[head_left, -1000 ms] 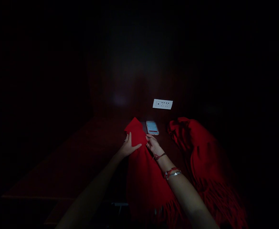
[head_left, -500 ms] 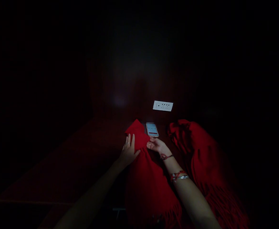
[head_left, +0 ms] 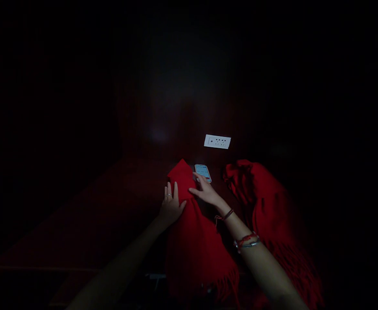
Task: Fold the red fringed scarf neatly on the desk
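A red fringed scarf [head_left: 200,241] lies on the dark table, its far end folded over into a pointed shape and its fringe hanging past the front edge. My left hand [head_left: 172,207] rests flat on the left side of the fold with fingers spread, a ring on one finger. On the fold's right edge is my right hand [head_left: 204,190], thumb and fingers apart, touching the cloth. Bracelets circle the right wrist and forearm. Just beyond the right hand lies a phone [head_left: 202,171] with its screen lit, partly covered by the fingers.
A second heap of red fringed cloth [head_left: 273,202] lies to the right. A white socket panel [head_left: 217,141] is set in the dark wall behind. The table [head_left: 88,224] stretches left to its front edge; the surroundings are very dark.
My right hand has opened from a pinch at the fold's right corner and now lies over that edge. The right corner is tucked in, making the fold narrower. My left hand stays on the fold.
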Available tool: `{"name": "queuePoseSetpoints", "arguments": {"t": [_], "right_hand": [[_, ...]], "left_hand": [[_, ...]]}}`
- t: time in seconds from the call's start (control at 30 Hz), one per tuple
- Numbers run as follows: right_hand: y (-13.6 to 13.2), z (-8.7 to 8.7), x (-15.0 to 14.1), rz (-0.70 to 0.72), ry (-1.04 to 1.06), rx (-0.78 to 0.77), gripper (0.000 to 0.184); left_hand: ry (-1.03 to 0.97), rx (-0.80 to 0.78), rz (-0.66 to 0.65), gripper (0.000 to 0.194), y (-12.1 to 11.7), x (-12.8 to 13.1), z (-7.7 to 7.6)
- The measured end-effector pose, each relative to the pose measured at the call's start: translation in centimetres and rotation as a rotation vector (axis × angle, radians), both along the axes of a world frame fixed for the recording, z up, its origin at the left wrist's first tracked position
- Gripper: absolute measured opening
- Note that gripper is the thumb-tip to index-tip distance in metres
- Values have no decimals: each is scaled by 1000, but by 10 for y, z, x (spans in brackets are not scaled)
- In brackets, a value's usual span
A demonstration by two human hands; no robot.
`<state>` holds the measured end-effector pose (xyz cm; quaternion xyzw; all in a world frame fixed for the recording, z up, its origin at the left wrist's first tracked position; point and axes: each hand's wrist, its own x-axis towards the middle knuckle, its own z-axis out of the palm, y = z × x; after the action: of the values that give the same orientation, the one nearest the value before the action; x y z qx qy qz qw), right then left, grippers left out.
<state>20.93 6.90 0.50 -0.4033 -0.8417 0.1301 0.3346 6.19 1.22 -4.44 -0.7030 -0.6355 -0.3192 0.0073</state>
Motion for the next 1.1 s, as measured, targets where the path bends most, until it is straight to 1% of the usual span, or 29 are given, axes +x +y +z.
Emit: {"name": "queuePoseSetpoints", "arguments": {"t": [0.03, 0.07, 0.1, 0.2, 0.3, 0.37, 0.43, 0.5, 0.57, 0.63, 0.7, 0.77, 0.83, 0.9, 0.93, 1.0, 1.1], "right_hand": [[-4, 0, -2, 96, -93, 39, 63], [-6, -2, -3, 155, -180, 68, 66], [-6, -3, -4, 175, -253, 89, 65], [3, -5, 2, 168, -389, 127, 56], [19, -2, 11, 169, -458, 168, 49], [27, -5, 12, 108, -465, 197, 39], [29, -12, 7, -5, -429, 205, 31], [29, -22, -2, -100, -373, 166, 28], [27, -27, -10, -109, -327, 75, 27], [25, -21, -12, -17, -315, -31, 32], [23, -6, -7, 121, -358, -125, 45], [21, 12, 0, 197, -421, -180, 60], [20, 25, 5, 191, -440, -164, 69], [21, 28, 3, 163, -438, -102, 67], [22, 26, 1, 164, -444, -74, 65], [24, 15, -4, 183, -452, -38, 59], [26, -3, -6, 175, -398, 9, 48]], "left_hand": [[13, 12, 63, 75, -6, 2, 0], [46, 19, 96, 80, -13, 4, -1], [90, 15, 104, 83, -21, 5, -3], [208, -77, 67, 85, -41, 7, -11], [244, -179, 55, 88, -51, 5, -14], [249, -210, 38, 89, -53, 3, -12], [242, -227, 16, 90, -54, 2, -10], [221, -229, -1, 90, -56, 1, -9], [196, -209, 0, 91, -58, 1, -8], [178, -165, 8, 90, -61, 2, -7], [177, -121, -6, 87, -64, 5, -5], [178, -111, -43, 82, -66, 7, -3], [168, -141, -85, 79, -67, 9, -1], [153, -166, -121, 81, -66, 8, 0], [151, -165, -140, 82, -66, 7, 1], [158, -147, -194, 82, -66, 1, 2], [189, -153, -315, 72, -66, -10, 6]]}}
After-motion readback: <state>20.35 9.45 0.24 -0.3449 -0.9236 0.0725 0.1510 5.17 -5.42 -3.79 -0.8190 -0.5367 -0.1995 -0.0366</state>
